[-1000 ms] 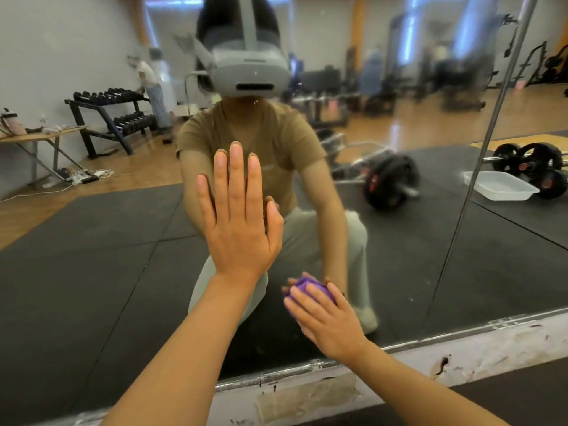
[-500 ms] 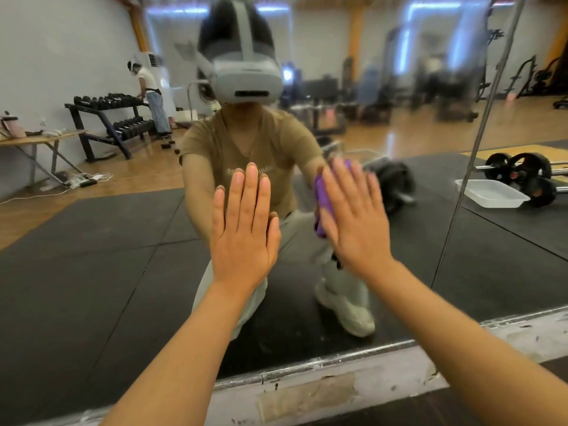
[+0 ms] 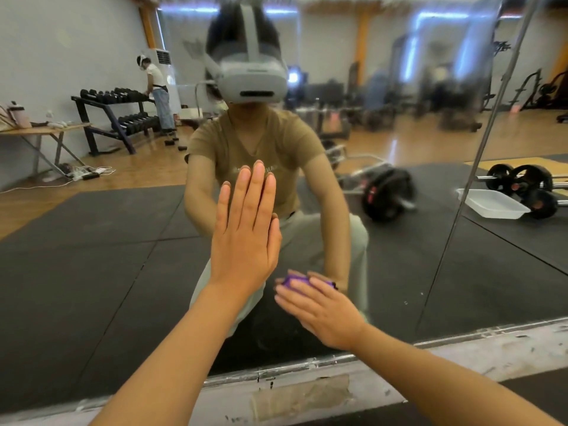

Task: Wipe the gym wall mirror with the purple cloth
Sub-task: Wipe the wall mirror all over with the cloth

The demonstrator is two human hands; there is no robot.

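Observation:
The gym wall mirror [image 3: 92,272] fills most of the view and reflects me crouching in front of it. My left hand [image 3: 246,232] lies flat against the glass with straight fingers, near the middle. My right hand [image 3: 322,309] presses the purple cloth [image 3: 293,279] onto the mirror low down, just right of my left wrist. Its fingers are stretched over the cloth, and only a small purple bunch shows past the fingertips.
The mirror's metal bottom rail [image 3: 307,362] runs above a scuffed white wall base [image 3: 461,361]. A vertical seam [image 3: 479,149] splits the glass at the right. Reflected are black floor mats, a dumbbell rack [image 3: 116,118], barbells [image 3: 522,186], a white tray [image 3: 491,207] and another person [image 3: 156,93].
My right hand has swept the cloth down from chest height to low on the glass, after rising from there half a second before. My left hand has stayed flat on the mirror.

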